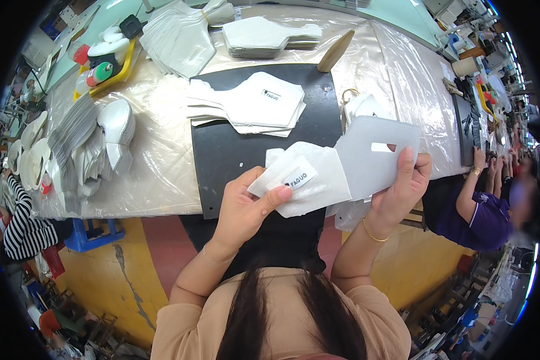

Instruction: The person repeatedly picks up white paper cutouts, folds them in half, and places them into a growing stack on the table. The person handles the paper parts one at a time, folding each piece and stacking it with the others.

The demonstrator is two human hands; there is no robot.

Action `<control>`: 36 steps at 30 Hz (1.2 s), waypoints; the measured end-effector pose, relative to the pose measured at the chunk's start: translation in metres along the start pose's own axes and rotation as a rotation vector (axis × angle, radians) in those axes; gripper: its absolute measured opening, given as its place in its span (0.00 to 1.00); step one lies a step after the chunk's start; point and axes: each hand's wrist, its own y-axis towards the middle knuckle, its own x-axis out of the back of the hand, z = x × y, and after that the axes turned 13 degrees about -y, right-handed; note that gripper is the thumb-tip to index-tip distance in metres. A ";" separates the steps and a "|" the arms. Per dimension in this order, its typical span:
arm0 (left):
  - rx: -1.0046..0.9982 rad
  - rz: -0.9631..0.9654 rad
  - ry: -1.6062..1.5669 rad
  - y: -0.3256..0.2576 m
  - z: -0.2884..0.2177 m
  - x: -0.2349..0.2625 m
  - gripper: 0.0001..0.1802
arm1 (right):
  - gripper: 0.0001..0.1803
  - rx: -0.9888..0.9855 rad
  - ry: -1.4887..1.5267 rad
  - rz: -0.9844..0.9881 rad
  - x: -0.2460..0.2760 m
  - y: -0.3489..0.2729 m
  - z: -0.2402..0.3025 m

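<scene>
My left hand (249, 201) pinches the near left corner of a white flat cut piece (327, 171), its thumb on top beside a small white label (302, 174) with dark print. My right hand (405, 186) grips the right edge of a grey flat template (372, 129) with a rectangular slot, thumb on its face and fingers behind. The template's left edge meets the white piece; whether they are joined cannot be seen. Just beyond, a stack of white cut pieces (246, 108), the top one bearing a similar label, lies on a black board (315, 120).
Farther off are more stacks of white pieces (183, 45) and a tapered wooden stick (336, 52). To the left, a yellow tray (128, 67) holds bottles, near bundled pieces (75, 135). Co-workers in a striped top (27, 219) and a purple shirt (489, 219) flank the table.
</scene>
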 end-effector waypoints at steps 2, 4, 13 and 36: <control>0.029 -0.004 -0.054 0.003 0.005 -0.001 0.14 | 0.12 0.022 -0.034 0.003 0.006 0.000 0.000; 0.055 0.014 -0.097 0.006 0.008 -0.003 0.15 | 0.12 0.128 -0.137 -0.051 0.014 -0.003 0.004; -0.032 -0.031 -0.097 0.009 0.020 -0.010 0.13 | 0.11 0.217 -0.245 -0.375 0.087 0.044 0.010; 0.083 -0.325 0.717 0.003 0.006 0.084 0.21 | 0.15 0.247 -0.531 -0.489 0.177 0.075 0.018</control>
